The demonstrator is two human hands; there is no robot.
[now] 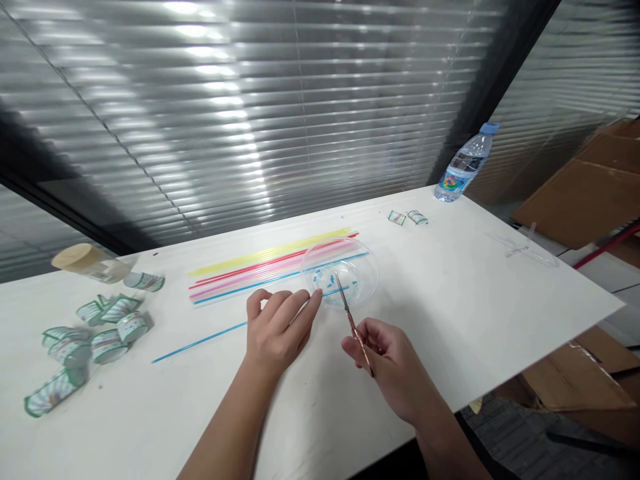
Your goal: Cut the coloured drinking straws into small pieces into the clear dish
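My left hand (283,327) is closed around a thin blue straw (200,342), whose long end trails out to the left over the table. The straw's short end pokes past my fingertips above a clear plastic bowl (371,293). My right hand (385,353) grips a pair of scissors (353,327) with copper-coloured handles. The blades point away from me, over the bowl and close to the straw's short end. Several small blue cut pieces (331,280) lie in the bowl. Behind my left hand, yellow, red, pink and blue straws (265,260) lie in rows, partly behind the bowl.
At the left of the white table (200,420) are several patterned rolls (107,345) and a clear jar with a beige lid (83,260). A water bottle (463,170) stands at the far right corner, near two small patterned pieces (407,217). Cardboard boxes (585,187) sit beyond the right edge.
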